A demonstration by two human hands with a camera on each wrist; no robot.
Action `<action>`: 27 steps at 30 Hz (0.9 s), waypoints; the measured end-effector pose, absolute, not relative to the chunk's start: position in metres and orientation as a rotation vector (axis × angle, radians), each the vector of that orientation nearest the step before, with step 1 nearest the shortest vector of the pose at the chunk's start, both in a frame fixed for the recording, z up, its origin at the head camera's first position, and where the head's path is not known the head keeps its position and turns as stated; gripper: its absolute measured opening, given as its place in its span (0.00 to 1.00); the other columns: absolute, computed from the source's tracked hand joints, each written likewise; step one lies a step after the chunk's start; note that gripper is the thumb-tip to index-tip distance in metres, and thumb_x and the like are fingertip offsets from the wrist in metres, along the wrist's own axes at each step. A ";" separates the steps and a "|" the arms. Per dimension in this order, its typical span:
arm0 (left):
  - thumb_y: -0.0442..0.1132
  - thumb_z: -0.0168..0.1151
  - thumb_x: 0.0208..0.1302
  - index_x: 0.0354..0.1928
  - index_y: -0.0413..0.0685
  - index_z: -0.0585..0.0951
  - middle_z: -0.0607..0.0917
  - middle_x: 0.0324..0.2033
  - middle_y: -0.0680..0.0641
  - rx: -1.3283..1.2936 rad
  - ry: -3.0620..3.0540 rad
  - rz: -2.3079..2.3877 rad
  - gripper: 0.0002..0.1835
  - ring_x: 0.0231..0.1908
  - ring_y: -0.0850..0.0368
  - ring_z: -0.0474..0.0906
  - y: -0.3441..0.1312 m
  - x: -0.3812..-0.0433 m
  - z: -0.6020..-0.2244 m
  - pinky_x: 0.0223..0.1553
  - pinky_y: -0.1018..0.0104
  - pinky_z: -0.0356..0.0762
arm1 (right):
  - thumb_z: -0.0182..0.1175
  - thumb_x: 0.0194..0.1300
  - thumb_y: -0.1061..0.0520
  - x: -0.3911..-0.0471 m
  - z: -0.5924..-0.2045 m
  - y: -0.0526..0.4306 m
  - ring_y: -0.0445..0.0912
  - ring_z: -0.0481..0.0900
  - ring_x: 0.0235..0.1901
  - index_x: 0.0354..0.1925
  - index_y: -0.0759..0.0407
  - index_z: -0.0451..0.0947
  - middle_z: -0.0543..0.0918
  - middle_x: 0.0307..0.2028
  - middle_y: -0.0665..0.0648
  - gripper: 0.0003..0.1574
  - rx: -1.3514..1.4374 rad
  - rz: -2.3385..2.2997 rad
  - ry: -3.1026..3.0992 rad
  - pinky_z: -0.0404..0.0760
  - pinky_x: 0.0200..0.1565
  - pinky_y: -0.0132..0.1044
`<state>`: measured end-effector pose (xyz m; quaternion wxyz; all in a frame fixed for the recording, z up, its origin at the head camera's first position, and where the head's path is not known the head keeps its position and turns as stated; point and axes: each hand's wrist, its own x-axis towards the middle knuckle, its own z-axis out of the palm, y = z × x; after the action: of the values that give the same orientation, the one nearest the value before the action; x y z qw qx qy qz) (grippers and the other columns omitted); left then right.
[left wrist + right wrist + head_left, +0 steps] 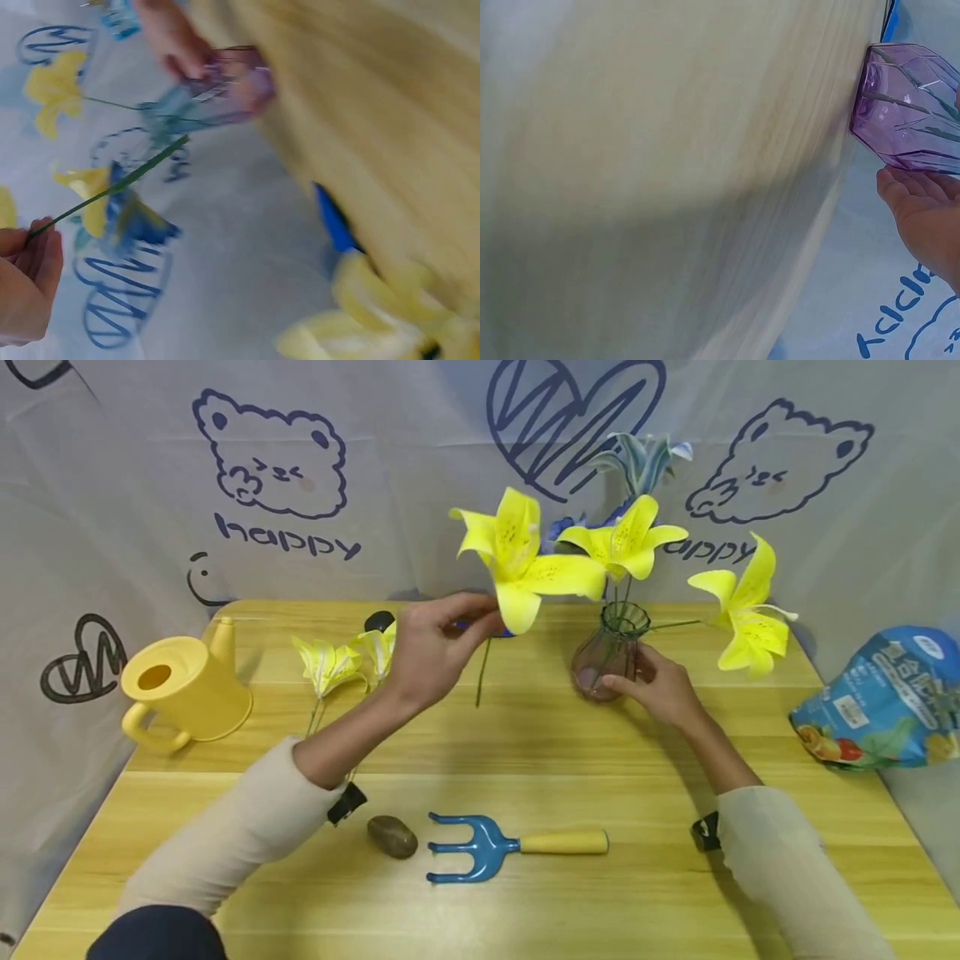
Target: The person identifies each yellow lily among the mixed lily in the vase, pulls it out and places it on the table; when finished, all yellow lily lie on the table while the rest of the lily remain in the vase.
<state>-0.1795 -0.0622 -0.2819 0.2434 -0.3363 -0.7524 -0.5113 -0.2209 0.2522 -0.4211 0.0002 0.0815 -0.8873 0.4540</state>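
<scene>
My left hand (431, 652) pinches a yellow lily (517, 564) by its green stem, just under the bloom. The stem's lower end hangs free above the table, left of a purple-tinted glass vase (596, 662). In the left wrist view, the stem (112, 191) slants toward the vase's mouth. My right hand (663, 687) holds the vase low on its right side, thumb across the front. Stems show inside the glass (907, 105) in the right wrist view. One yellow lily (630, 545) stands in the vase, another (750, 614) leans out rightward, and a pale blue flower (641, 464) rises behind.
Yellow lilies (326, 667) lie left of my left forearm, near a yellow watering can (198, 689). A brown stone (392, 837) and a blue hand fork (487, 847) with a yellow handle lie in front. A blue bag (885, 702) stands at the right edge.
</scene>
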 end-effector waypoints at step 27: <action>0.28 0.57 0.53 0.28 0.32 0.82 0.82 0.20 0.45 -0.709 -3.068 -0.885 0.06 0.23 0.54 0.79 -0.122 -0.211 -0.393 0.32 0.61 0.77 | 0.62 0.49 0.38 -0.228 -0.433 0.258 0.50 0.71 0.50 0.60 0.48 0.62 0.74 0.50 0.56 0.42 0.269 1.344 -2.794 0.72 0.48 0.44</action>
<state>-0.2108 -0.1215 -0.3931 -0.0646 -0.2162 -0.9360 -0.2701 -0.2277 0.2575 -0.4331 0.0150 0.0865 -0.8977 0.4318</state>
